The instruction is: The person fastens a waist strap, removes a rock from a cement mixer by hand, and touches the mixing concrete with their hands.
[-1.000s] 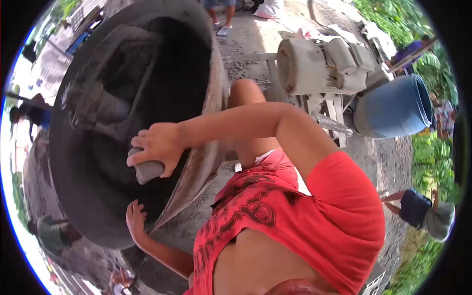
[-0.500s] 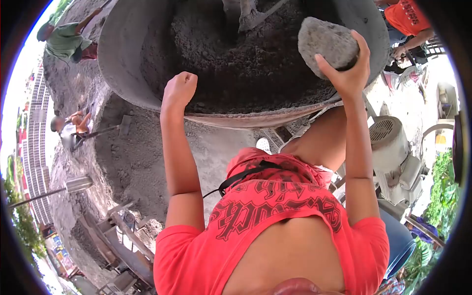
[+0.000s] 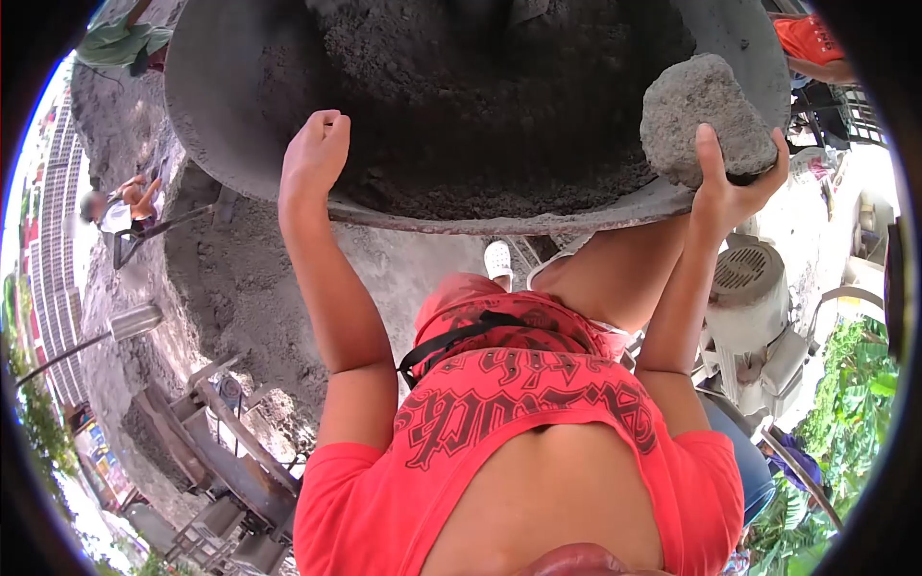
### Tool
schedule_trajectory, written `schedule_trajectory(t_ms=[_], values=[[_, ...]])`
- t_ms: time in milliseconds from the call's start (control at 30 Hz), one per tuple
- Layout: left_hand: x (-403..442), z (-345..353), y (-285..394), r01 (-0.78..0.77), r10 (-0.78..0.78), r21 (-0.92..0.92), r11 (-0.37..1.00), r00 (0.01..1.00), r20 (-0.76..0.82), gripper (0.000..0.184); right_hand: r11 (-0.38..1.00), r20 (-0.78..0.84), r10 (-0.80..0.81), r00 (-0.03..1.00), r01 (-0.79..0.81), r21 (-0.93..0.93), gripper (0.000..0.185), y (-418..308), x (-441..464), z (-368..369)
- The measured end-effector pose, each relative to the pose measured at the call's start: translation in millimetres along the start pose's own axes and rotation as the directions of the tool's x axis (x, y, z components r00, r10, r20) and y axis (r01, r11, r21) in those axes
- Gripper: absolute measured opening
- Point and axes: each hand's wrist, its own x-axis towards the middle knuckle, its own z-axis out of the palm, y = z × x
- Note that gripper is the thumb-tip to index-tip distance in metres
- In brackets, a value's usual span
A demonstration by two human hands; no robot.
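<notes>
Rough grey lump of stone or hardened concrete (image 3: 693, 110): held in the right hand (image 3: 732, 200), over the right side of the wide round mixing pan (image 3: 216, 106). It is cradled from beneath and from the near side, thumb and fingers spread well apart, a grasp apparently suited to a bulky, uneven piece whose weight is best borne by the palm. Left hand (image 3: 315, 158): curled closed, thumb laid against bent fingers, nothing seen in it; it is carried at the left of the pan's near edge, perhaps for balance; whether the wall is touched cannot be told. Dark, crumbly mix (image 3: 480, 115): contained in the pan, by whose raised wall spillage is presumably limited. Vented motor housing (image 3: 744, 274): set outside the pan, beyond the right forearm, presumably so that it is kept out of the mix. White perforated clog (image 3: 497, 259): seen on the ground just outside the near rim.
</notes>
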Motion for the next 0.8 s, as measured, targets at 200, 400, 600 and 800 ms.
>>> schedule_trajectory(t_ms=[200,400,600,800], values=[[-1,0,-1,-0.006,0.008,-0.031,1.000,0.998,0.068,0.044,0.997,-0.006,0.023,1.000,-0.023,0.075,0.084,2,1,0],[-3,-3,6,0.035,-0.026,-0.086,0.996,0.994,0.108,0.045,0.997,0.034,0.038,0.999,-0.041,0.070,0.086,2,0,-2],[0,-3,4,0.051,-0.048,-0.038,0.998,0.996,0.080,0.046,1.000,0.074,0.016,0.997,-0.018,0.017,0.088,-1,-1,-1],[12,5,-16,-0.092,0.111,-0.217,0.972,0.991,0.078,0.033,0.997,0.088,0.065,0.994,-0.069,0.041,0.087,-2,0,-7]])
